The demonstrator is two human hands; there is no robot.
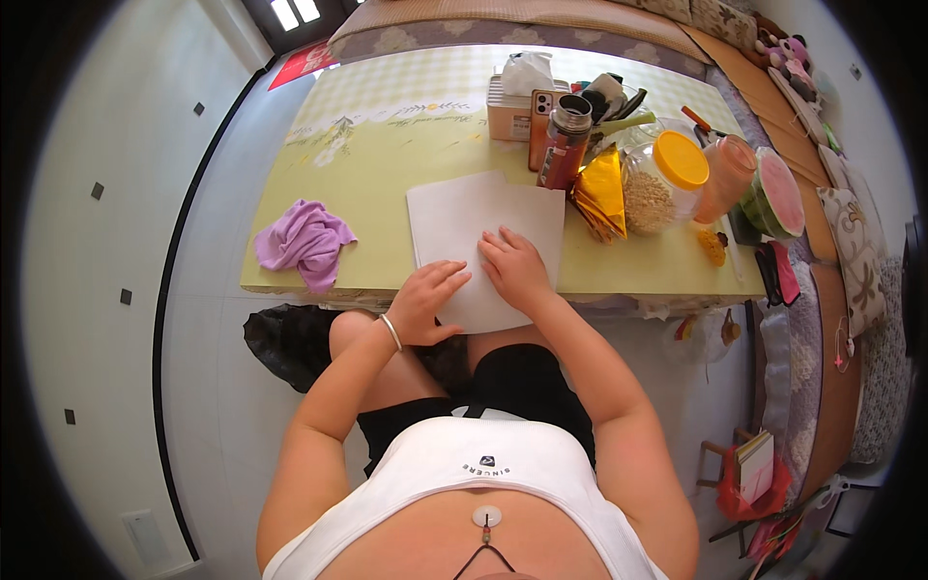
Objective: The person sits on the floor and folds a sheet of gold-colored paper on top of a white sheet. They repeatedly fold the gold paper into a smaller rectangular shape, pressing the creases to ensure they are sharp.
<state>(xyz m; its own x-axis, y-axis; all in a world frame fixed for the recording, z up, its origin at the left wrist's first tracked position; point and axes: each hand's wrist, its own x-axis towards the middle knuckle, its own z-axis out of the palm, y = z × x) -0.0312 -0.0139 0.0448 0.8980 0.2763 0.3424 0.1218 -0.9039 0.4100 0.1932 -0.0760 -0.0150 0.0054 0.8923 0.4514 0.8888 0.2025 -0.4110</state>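
White sheets of paper lie stacked, slightly askew, at the near edge of the table, with their lower end reaching past it over my lap. My left hand, a bangle at its wrist, rests on the lower left side of the paper, fingers stretched and thumb apart. Farther up and to the right, my right hand lies flat on the top sheet with its fingers spread. Neither hand is closed round anything.
Left on the table lies a crumpled purple cloth. Along the right stand a tissue box, a phone, an uncapped flask, a gold foil packet, a yellow-lidded jar and a cut watermelon.
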